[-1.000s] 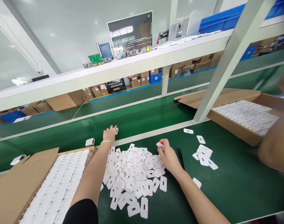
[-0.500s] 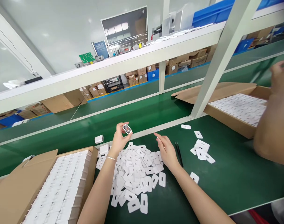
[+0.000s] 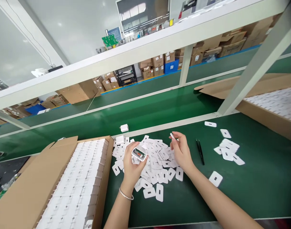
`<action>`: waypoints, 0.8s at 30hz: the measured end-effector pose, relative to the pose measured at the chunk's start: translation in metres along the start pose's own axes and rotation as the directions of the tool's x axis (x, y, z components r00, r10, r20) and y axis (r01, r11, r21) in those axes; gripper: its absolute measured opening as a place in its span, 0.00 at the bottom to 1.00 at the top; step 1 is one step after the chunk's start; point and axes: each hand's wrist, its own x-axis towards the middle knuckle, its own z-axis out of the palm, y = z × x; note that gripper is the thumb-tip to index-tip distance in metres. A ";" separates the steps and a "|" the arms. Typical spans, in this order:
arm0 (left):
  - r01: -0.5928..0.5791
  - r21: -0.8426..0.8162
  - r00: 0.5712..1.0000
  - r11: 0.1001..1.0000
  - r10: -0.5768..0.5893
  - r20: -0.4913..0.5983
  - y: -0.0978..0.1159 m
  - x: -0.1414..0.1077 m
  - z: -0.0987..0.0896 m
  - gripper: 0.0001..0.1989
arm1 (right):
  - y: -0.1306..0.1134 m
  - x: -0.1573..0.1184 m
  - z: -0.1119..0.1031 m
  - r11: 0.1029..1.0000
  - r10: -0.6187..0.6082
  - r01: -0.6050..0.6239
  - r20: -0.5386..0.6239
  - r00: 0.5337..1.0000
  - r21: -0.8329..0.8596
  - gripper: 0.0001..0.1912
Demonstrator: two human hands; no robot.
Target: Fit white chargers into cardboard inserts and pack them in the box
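While the green table (image 3: 243, 197) carries everything in view, its largest load is the cardboard box (image 3: 28, 190) at the left, packed with rows of white parts and lying just beside the left forearm. A second box (image 3: 262, 114) sits at the far right, well apart from both hands. Between them, a pile of flat white plates (image 3: 155, 165) covers the table directly under and ahead of the hands; a smaller cluster of plates (image 3: 228, 148) lies to the right, with black tweezers (image 3: 200, 151) between the two groups.

The left hand (image 3: 132, 167) is clamped on a small white housing (image 3: 139, 153), held above the pile with its open face up and its long axis running left to right. The right hand (image 3: 182, 152) pinches a single plate (image 3: 173, 136) at its fingertips, held to the right of the housing and slightly farther from the body. The hands are apart, with a clear gap over the pile between them.

Open table lies toward the near edge and to the right of the right forearm. A loose white part (image 3: 124, 128) rests on the belt beyond the pile.
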 end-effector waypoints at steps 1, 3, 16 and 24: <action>-0.010 0.002 1.000 1.000 0.010 -0.009 -0.003 -0.003 0.002 0.24 | 0.000 -0.002 0.002 1.000 0.004 -0.004 0.000 1.000 0.010 0.18; -0.038 0.015 0.999 0.999 0.038 -0.012 -0.008 -0.007 0.005 0.25 | 0.000 -0.005 0.006 1.000 0.007 -0.007 0.008 1.000 0.013 0.18; -0.053 0.262 0.998 0.964 0.061 -0.022 -0.005 -0.015 0.010 0.21 | -0.017 -0.010 0.003 0.945 -0.231 0.246 0.090 0.969 -0.217 0.13; 0.122 0.099 0.977 0.988 -0.137 0.164 -0.007 -0.019 0.020 0.15 | -0.038 -0.037 0.026 0.789 -0.575 0.614 0.325 0.751 -0.020 0.16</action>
